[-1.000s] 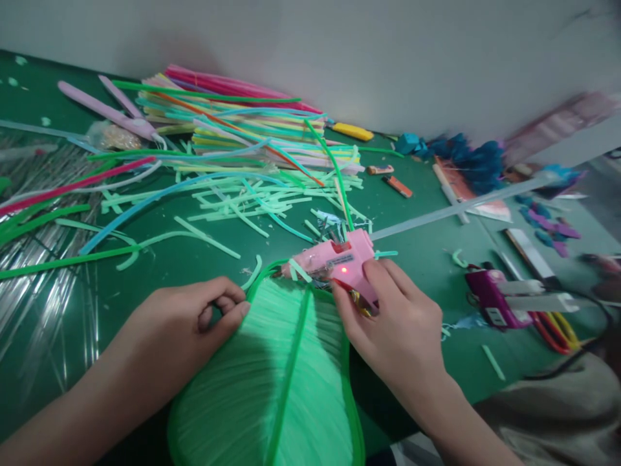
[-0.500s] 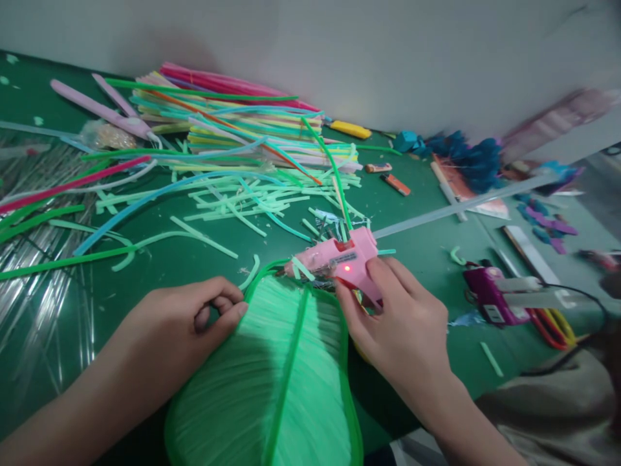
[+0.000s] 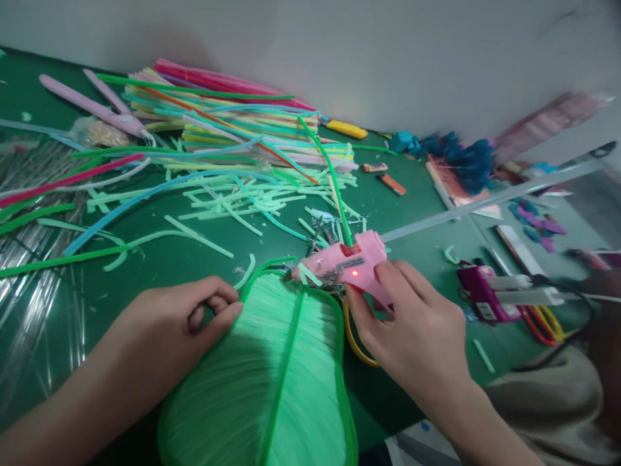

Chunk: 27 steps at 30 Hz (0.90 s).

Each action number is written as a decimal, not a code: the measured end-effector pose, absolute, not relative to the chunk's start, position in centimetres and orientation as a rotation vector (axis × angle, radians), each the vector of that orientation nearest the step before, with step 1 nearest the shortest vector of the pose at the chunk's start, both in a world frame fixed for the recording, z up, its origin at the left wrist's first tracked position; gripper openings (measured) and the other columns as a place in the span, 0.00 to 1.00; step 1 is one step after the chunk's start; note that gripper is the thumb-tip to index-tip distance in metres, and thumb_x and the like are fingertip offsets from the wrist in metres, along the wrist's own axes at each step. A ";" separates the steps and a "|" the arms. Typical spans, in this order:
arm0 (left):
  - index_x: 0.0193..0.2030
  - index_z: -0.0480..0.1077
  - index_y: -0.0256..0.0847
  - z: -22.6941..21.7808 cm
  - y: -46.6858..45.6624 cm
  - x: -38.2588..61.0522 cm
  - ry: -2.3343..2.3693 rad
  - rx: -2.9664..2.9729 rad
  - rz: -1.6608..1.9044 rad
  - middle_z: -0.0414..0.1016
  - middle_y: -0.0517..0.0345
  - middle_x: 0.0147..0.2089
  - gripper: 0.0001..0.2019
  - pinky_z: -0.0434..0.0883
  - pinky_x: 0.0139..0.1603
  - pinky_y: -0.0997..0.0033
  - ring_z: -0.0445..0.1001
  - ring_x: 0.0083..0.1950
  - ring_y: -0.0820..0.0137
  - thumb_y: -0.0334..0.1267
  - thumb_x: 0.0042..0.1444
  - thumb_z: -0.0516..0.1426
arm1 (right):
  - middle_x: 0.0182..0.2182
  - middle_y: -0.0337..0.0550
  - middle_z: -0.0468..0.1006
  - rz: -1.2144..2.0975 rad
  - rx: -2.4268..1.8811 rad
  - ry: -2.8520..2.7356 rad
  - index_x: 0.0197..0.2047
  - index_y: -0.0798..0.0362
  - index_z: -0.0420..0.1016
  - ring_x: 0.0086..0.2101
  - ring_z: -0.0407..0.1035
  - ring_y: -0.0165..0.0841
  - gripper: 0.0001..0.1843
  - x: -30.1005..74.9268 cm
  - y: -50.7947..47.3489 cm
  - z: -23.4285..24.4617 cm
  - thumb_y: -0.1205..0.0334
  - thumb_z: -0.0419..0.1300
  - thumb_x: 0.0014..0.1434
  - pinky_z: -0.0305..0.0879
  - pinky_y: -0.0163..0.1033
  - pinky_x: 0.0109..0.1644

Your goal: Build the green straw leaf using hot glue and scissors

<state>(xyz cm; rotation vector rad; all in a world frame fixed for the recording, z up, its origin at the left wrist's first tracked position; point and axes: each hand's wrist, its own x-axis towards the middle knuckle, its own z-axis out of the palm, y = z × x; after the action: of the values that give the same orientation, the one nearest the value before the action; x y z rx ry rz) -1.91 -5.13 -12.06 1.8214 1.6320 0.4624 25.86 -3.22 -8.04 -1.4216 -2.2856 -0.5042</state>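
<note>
Glue gun (image 3: 347, 265), one, gripped by right hand (image 3: 417, 330); curled left hand (image 3: 179, 317) presses one leaf (image 3: 272, 375).

**Mostly Green, With Pink**

The leaf (image 3: 272, 362) is pale mint, finely lined, with rim and midrib a stronger green. The glue gun (image 3: 347, 262) is pink with a red light. The table (image 3: 194, 275) is dark green. The strips (image 3: 233, 129) run pink, yellow, teal, orange. A second gun (image 3: 480, 299) is magenta; blurred tufts (image 3: 466, 158) seem blue.
</note>
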 end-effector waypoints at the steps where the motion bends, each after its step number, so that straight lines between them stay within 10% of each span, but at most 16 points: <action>1: 0.38 0.77 0.52 -12.0 -5.1 -1.9 1.630 1.819 0.467 0.77 0.70 0.25 0.13 0.63 0.25 0.75 0.72 0.24 0.74 0.55 0.61 0.56 | 0.26 0.40 0.74 -0.514 -1.411 -2.298 0.35 0.52 0.69 0.24 0.66 0.32 0.04 26.0 -3.2 -7.9 0.66 0.60 0.62 0.60 0.37 0.26; 27: 0.36 0.76 0.52 -12.2 -5.1 -1.7 1.612 1.795 0.541 0.76 0.73 0.24 0.11 0.61 0.25 0.76 0.70 0.22 0.75 0.53 0.60 0.57 | 0.26 0.40 0.75 -0.685 -1.323 -2.468 0.36 0.54 0.73 0.25 0.70 0.32 0.03 26.8 -3.4 -4.9 0.66 0.59 0.63 0.56 0.39 0.26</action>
<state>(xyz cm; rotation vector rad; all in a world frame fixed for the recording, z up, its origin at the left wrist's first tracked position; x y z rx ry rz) -1.66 -5.13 -12.19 1.7950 1.6122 0.5407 26.77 -3.43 -4.92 -1.3232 -2.4676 -0.6845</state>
